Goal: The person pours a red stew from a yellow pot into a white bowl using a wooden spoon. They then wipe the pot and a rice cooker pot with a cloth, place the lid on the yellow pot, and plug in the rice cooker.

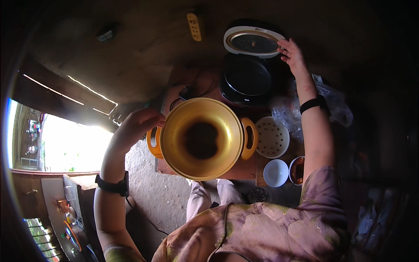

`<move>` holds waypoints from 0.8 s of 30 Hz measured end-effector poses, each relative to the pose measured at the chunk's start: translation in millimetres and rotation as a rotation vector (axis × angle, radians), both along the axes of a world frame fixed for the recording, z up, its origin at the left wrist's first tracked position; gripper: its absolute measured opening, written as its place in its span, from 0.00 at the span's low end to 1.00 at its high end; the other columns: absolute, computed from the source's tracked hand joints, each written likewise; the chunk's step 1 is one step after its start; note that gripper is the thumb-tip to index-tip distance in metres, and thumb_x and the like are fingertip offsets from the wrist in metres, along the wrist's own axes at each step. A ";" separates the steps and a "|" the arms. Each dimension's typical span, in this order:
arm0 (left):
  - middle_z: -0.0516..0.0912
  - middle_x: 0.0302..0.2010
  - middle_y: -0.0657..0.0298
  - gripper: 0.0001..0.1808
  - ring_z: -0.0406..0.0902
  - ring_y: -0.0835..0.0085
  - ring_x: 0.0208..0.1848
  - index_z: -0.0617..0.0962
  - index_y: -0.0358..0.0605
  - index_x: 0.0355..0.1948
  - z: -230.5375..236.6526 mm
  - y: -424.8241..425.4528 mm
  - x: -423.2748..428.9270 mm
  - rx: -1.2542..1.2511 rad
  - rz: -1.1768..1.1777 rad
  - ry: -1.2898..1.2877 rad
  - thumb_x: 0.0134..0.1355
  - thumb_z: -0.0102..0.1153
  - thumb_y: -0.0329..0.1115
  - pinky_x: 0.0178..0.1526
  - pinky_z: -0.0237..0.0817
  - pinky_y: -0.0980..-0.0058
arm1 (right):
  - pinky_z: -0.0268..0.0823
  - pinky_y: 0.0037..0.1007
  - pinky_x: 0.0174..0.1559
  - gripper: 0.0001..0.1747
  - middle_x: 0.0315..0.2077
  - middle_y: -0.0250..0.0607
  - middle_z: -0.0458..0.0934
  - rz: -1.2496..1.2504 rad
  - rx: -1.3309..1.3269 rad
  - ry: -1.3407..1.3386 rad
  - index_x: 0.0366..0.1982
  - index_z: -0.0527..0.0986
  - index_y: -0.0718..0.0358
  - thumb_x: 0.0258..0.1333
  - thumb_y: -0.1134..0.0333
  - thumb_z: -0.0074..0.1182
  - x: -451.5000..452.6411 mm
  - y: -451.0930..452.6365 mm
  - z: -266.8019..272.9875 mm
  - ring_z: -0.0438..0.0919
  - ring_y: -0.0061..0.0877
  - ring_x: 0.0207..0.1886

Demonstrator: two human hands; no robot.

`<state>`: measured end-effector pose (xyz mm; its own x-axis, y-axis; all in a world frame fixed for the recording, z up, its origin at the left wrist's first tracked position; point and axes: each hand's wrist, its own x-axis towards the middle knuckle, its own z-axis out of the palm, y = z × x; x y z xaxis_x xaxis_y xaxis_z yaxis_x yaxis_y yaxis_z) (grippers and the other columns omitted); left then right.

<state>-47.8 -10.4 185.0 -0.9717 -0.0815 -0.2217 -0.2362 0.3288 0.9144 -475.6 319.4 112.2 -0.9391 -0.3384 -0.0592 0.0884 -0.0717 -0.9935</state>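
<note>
A golden pot [173, 154] with a dark patch at its inner bottom is in front of me, its two orange handles to the left and right. My left hand [139, 126] is at the pot's upper left rim, just above the left handle; whether it grips the rim is unclear. My right hand [293, 55] has its fingers spread at the right edge of the raised rice cooker lid [253, 42], seemingly touching it. Below that lid, the black rice cooker [247, 78] stands with its dark interior facing up.
To the pot's right are a white perforated tray [271, 137], a white bowl [276, 173] and a bowl of reddish food [297, 172]. Clear plastic bags [288, 113] lie beside the cooker. A yellow power strip [193, 27] is at the top. The wooden table [235, 170] ends near my feet.
</note>
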 end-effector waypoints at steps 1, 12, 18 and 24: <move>0.83 0.41 0.58 0.15 0.80 0.70 0.48 0.78 0.34 0.45 -2.4 2.4 -9.0 0.000 -0.041 0.013 0.67 0.52 0.38 0.54 0.69 0.72 | 0.60 0.23 0.43 0.31 0.55 0.32 0.76 0.009 -0.002 0.008 0.57 0.71 0.57 0.64 0.42 0.40 2.9 1.6 -0.9 0.74 0.20 0.48; 0.83 0.39 0.60 0.16 0.81 0.73 0.44 0.78 0.37 0.47 -55.5 18.8 -95.3 0.234 -0.065 0.080 0.66 0.55 0.39 0.52 0.71 0.71 | 0.59 0.15 0.21 0.07 0.24 0.21 0.76 -0.057 0.298 0.170 0.34 0.81 0.55 0.57 0.63 0.56 11.8 25.9 -34.5 0.68 0.09 0.22; 0.84 0.30 0.62 0.13 0.81 0.75 0.31 0.80 0.38 0.43 -111.7 27.6 -151.3 0.319 0.257 0.057 0.64 0.56 0.36 0.38 0.74 0.77 | 0.67 0.23 0.30 0.04 0.23 0.30 0.81 -0.033 0.573 0.403 0.28 0.82 0.59 0.50 0.67 0.59 -5.1 28.2 -99.2 0.76 0.16 0.26; 0.84 0.24 0.61 0.07 0.80 0.78 0.24 0.82 0.39 0.33 -173.2 49.0 -208.1 0.142 0.320 0.006 0.57 0.62 0.32 0.28 0.72 0.80 | 0.72 0.28 0.36 0.02 0.25 0.40 0.82 -0.079 0.838 0.568 0.25 0.82 0.59 0.47 0.72 0.59 -24.6 16.8 -135.3 0.81 0.28 0.31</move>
